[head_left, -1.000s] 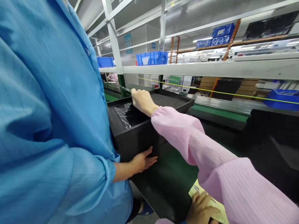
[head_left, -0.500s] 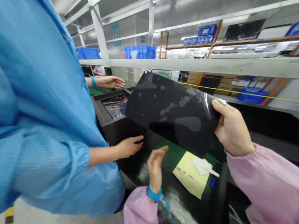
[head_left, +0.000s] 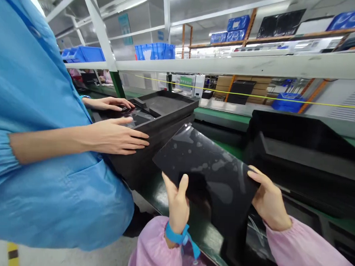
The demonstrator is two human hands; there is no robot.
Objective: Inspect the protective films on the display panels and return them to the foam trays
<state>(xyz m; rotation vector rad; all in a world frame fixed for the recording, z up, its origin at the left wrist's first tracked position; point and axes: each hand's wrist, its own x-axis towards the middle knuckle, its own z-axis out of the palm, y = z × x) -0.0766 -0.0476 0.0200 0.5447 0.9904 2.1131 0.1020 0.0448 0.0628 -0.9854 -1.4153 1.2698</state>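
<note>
A thin, glossy black display panel (head_left: 211, 171) with pale bubble-like patches under its surface film is held tilted over the green bench. My right hand (head_left: 269, 199) grips its right edge, thumb on top. At the lower left edge, my left hand (head_left: 177, 201) pinches it, thumb on the face and the other fingers mostly hidden beneath. A blue strap (head_left: 175, 235) circles my left wrist. Left of the panel, a co-worker's hands (head_left: 117, 135) rest on a stack of black trays (head_left: 166, 122), in which a shiny film-covered item (head_left: 140, 118) lies.
A deep black tray (head_left: 302, 156) stands at the right, with further black trays (head_left: 319, 226) below it. The co-worker in a blue smock (head_left: 41, 197) stands close on my left. A white rail (head_left: 217, 65) and a yellow cord (head_left: 243, 93) cross beyond the bench.
The panel has come lower and nearer. My left hand, formerly free, now holds its edge. The co-worker's hands have moved to the trays. The panel now covers the yellow paper's earlier place.
</note>
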